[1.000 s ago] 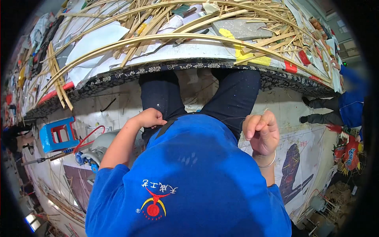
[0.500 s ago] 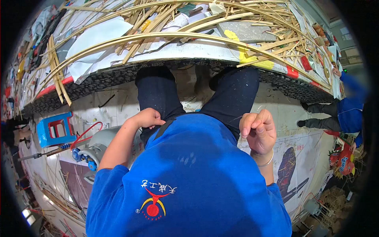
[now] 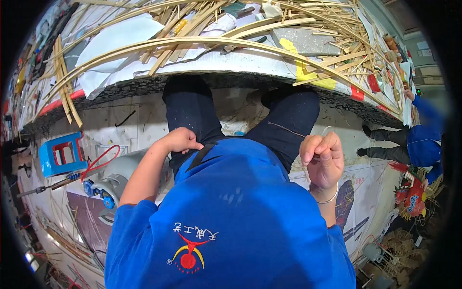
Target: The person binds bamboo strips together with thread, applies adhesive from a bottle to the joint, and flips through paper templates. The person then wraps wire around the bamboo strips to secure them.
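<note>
My right hand (image 3: 323,156) is raised over my right thigh, fingertips pinched together. A thin brown strand (image 3: 286,128) runs out from that pinch toward my lap; whether it is wire, thread or a fibre, I cannot tell. My left hand (image 3: 183,140) rests at my left hip with its fingers curled closed. Its fingertips touch the front of my dark trousers (image 3: 190,106) near a black strap (image 3: 204,156) at the hem of my blue shirt (image 3: 231,202). Anything inside the left fingers is hidden.
Ahead, a long table (image 3: 250,61) carries bent wooden strips (image 3: 192,42), a grey slab (image 3: 305,41) and white sheets (image 3: 115,43). A blue stool (image 3: 50,159) and a grey tank (image 3: 127,168) stand left. At right, another person in blue (image 3: 424,147) stands by the table.
My right hand has moved slightly right, and the thin strand shows more clearly beside it. My left hand stays at the hip. The view has shifted slightly.
</note>
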